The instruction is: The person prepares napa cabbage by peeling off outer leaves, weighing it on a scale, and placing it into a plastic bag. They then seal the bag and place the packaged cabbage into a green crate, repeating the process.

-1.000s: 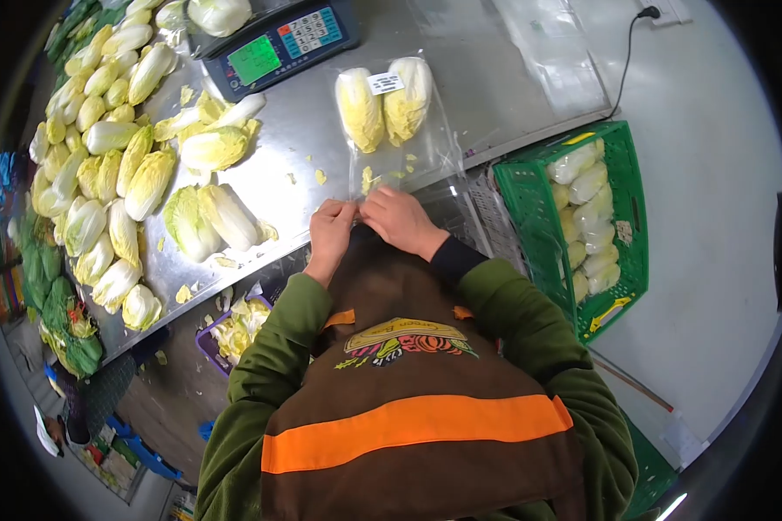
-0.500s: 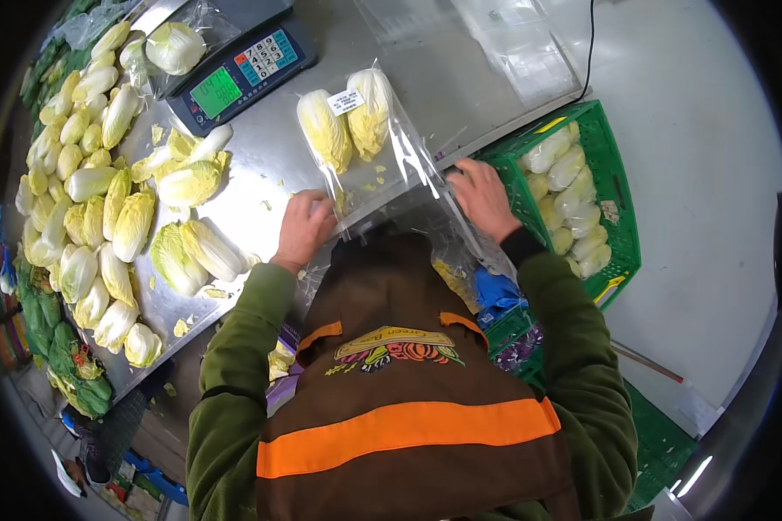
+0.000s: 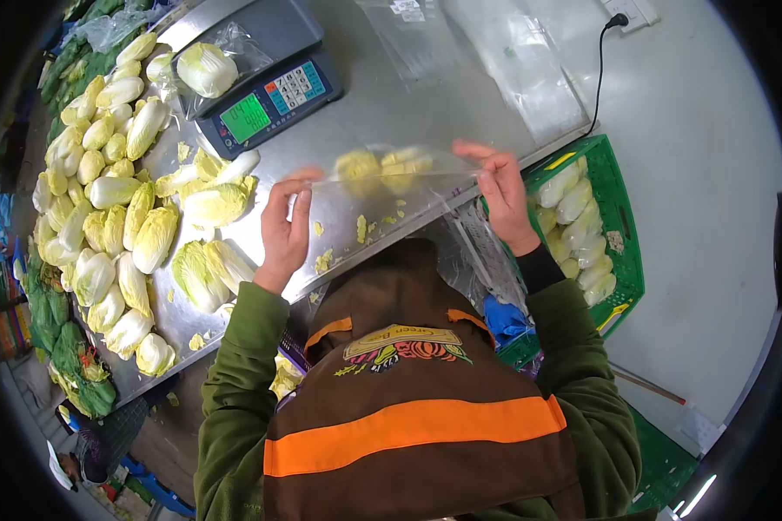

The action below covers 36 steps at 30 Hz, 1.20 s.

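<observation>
My left hand (image 3: 285,227) and my right hand (image 3: 506,198) pinch opposite ends of the open side of a clear plastic bag (image 3: 447,165), holding it stretched between them over the table edge. Inside, at the far side of the bag, two small heads of napa cabbage (image 3: 382,170) lie side by side, blurred by motion. The label seen on the bag earlier is not visible. Loose cabbage scraps (image 3: 361,228) lie on the steel table (image 3: 339,130) below the bag. Left of my left hand are several unbagged cabbages (image 3: 202,273).
A digital scale (image 3: 274,104) carries a bagged cabbage (image 3: 207,69). Many loose cabbages (image 3: 104,191) cover the table's left side. Flat clear bags (image 3: 517,74) lie at the back. A green crate (image 3: 621,208) of bagged cabbages stands right of the table; a black cable (image 3: 601,69) hangs nearby.
Both hands have risen from the table edge, lifting the bag's open side. The two cabbages have tipped from lying lengthwise to a foreshortened view, farther from me.
</observation>
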{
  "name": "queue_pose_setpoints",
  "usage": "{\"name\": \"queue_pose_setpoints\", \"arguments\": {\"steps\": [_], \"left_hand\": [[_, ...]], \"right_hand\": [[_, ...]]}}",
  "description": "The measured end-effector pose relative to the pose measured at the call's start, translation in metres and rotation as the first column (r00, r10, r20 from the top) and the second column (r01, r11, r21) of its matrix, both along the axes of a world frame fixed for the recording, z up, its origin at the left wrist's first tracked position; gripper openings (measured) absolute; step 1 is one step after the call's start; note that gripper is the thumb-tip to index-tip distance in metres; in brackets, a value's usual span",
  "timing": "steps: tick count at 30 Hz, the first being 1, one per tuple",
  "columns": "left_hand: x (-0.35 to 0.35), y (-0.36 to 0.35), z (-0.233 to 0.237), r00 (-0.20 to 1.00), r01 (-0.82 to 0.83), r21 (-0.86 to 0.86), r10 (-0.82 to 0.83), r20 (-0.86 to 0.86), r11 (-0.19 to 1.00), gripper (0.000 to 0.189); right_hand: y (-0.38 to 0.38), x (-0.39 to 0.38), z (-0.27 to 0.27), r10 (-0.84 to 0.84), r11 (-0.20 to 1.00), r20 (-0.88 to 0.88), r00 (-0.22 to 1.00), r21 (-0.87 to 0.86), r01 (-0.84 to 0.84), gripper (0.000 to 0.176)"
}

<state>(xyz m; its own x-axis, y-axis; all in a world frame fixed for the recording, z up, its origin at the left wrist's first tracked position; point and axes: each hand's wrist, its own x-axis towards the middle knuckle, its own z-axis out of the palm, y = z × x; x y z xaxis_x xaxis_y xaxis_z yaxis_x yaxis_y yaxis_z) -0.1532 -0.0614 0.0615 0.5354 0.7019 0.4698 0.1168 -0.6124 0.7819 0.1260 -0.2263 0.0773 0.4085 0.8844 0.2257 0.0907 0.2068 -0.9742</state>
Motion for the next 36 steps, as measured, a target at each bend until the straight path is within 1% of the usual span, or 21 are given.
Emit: {"name": "queue_pose_setpoints", "arguments": {"steps": [2, 4, 6, 8, 10, 13, 14, 15, 17, 18, 20, 21, 22, 23, 24, 27, 30, 31, 32, 34, 36], "left_hand": [[0.006, -0.009, -0.009, 0.999, -0.035, -0.392, 0.024, -0.034, 0.919, 0.005], [0.017, -0.020, -0.021, 0.986, -0.143, -0.493, 0.079, -0.149, 0.858, 0.011], [0.020, -0.031, -0.033, 0.957, -0.227, -0.465, 0.108, -0.269, 0.856, 0.018], [0.008, -0.033, -0.059, 0.904, -0.314, -0.640, 0.014, -0.428, 0.702, 0.018], [-0.018, -0.035, -0.118, 0.861, -0.342, -0.789, -0.166, -0.480, 0.510, 0.017], [-0.020, -0.027, -0.120, 0.901, -0.283, -0.918, -0.249, -0.354, 0.278, 0.023], [-0.023, -0.021, -0.123, 0.882, -0.202, -0.891, -0.321, -0.346, 0.407, 0.028], [-0.018, -0.018, -0.109, 0.832, -0.102, -0.722, -0.339, -0.439, 0.685, 0.035], [-0.006, -0.009, -0.081, 0.692, 0.135, -0.495, -0.439, -0.573, 0.858, 0.056], [-0.009, -0.005, -0.084, 0.651, 0.308, -0.320, -0.443, -0.616, 0.896, 0.062], [-0.005, 0.003, -0.088, 0.668, 0.491, -0.131, -0.469, -0.578, 0.861, 0.067], [-0.004, 0.004, -0.087, 0.681, 0.607, 0.054, -0.484, -0.550, 0.793, 0.071], [-0.006, 0.002, -0.091, 0.672, 0.623, 0.067, -0.490, -0.555, 0.779, 0.071], [-0.007, -0.002, -0.099, 0.690, 0.530, -0.331, -0.624, -0.367, 0.780, 0.074], [-0.003, -0.004, -0.104, 0.731, 0.411, -0.682, -0.665, -0.149, 0.605, 0.077], [0.017, 0.014, -0.099, 0.738, 0.353, -0.731, -0.654, -0.166, 0.584, 0.053], [0.075, 0.011, -0.040, 0.736, 0.357, -0.741, -0.660, -0.151, 0.568, 0.043], [0.096, 0.005, -0.027, 0.756, 0.361, -0.717, -0.637, -0.150, 0.596, 0.044], [0.120, -0.003, -0.019, 0.772, 0.369, -0.692, -0.619, -0.143, 0.620, 0.046], [0.176, -0.034, -0.013, 0.781, 0.340, -0.701, -0.603, -0.160, 0.627, 0.044], [0.233, -0.076, 0.003, 0.714, 0.349, -0.698, -0.660, -0.235, 0.626, 0.049]], "right_hand": [[0.009, -0.006, -0.018, -0.082, 0.997, 0.110, 0.991, 0.007, 0.081, 0.013], [0.010, -0.013, -0.025, -0.207, 0.910, -0.027, 0.978, -0.373, 0.183, 0.017], [0.013, -0.022, -0.038, -0.274, 0.845, 0.067, 0.960, -0.460, 0.273, 0.025], [0.012, -0.024, -0.046, -0.236, 0.547, 0.036, 0.971, -0.821, 0.164, 0.030], [-0.001, -0.021, -0.090, 0.121, 0.544, 0.012, 0.993, -0.837, -0.056, 0.035], [-0.008, -0.032, -0.112, -0.010, 0.574, 0.008, 1.000, -0.819, 0.012, 0.034], [-0.008, -0.027, -0.115, 0.149, 0.535, 0.218, 0.965, -0.838, 0.106, 0.032], [-0.011, -0.032, -0.128, 0.162, 0.560, 0.443, 0.882, -0.777, 0.288, 0.032], [-0.010, -0.033, -0.111, 0.159, 0.643, 0.438, 0.885, -0.726, 0.244, 0.029], [-0.012, -0.033, -0.108, 0.121, 0.638, 0.451, 0.884, -0.718, 0.279, 0.029], [-0.015, -0.033, -0.102, 0.235, 0.950, 0.807, 0.542, -0.308, 0.045, 0.042], [-0.018, -0.034, -0.114, 0.214, 0.953, 0.811, 0.544, -0.296, 0.068, 0.042], [-0.016, -0.036, -0.128, 0.192, 0.962, 0.796, 0.574, -0.267, 0.049, 0.052], [-0.015, -0.033, -0.138, 0.171, 0.972, 0.782, 0.599, -0.234, 0.027, 0.062], [-0.012, -0.028, -0.130, 0.145, 0.976, 0.788, 0.598, -0.214, 0.045, 0.062], [-0.009, -0.013, -0.114, 0.210, 0.914, 0.356, 0.910, -0.403, -0.053, 0.092], [-0.031, 0.002, -0.076, -0.044, 0.941, 0.076, 0.996, -0.332, 0.067, 0.085], [-0.041, 0.010, -0.080, -0.125, 0.906, -0.149, 0.981, -0.420, 0.052, 0.087], [-0.055, 0.014, -0.070, -0.143, 0.910, -0.149, 0.978, -0.409, 0.070, 0.087], [-0.096, 0.022, -0.039, -0.413, 0.906, -0.494, 0.766, -0.311, 0.288, 0.094], [-0.141, 0.037, -0.065, -0.507, 0.859, -0.263, 0.821, -0.223, 0.460, 0.092]]}}
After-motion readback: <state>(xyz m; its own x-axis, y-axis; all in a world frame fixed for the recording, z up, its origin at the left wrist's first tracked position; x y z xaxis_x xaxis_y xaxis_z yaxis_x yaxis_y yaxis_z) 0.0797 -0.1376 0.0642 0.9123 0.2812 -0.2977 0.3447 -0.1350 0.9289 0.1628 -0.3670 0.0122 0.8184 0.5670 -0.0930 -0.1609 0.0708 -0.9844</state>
